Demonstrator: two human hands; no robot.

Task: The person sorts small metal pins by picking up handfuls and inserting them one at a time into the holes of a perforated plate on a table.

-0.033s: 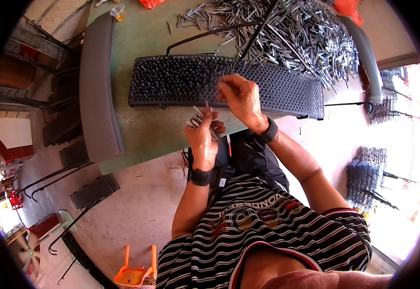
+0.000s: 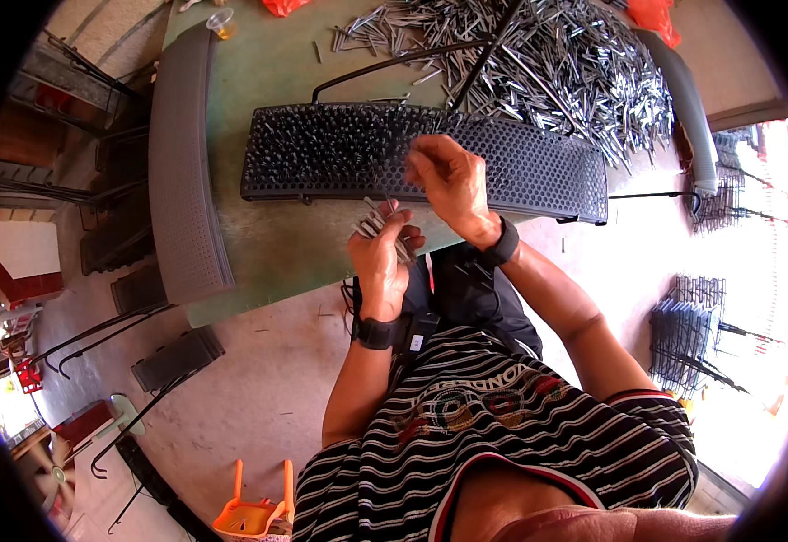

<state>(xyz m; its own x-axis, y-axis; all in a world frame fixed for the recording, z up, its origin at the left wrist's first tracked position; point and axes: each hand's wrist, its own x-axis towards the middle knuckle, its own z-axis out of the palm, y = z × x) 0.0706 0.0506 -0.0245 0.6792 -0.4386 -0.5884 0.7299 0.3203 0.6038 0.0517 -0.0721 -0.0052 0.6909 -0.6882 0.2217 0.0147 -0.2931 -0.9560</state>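
Observation:
My left hand (image 2: 379,253) is closed around a bunch of slim metal rods (image 2: 369,222), just off the near edge of a dark perforated panel (image 2: 539,167). Above the panel's middle, my right hand (image 2: 453,188) is held in a pinch, its fingertips slightly blurred; whatever they grip is too small to make out. The panel's left part bristles with many upright dark rods (image 2: 322,149), while its right part shows bare round holes. Both wrists wear black bands.
A large heap of loose metal rods (image 2: 584,77) covers the table's far right. A stack of grey perforated panels (image 2: 182,172) lines the left side of the green table (image 2: 267,262). Black bent metal bars (image 2: 403,59) rise behind the panel. A plastic cup (image 2: 221,23) stands far left.
My right hand has shifted very slightly upward over the panel. The rods in my left hand have tilted a little; all else looks the same.

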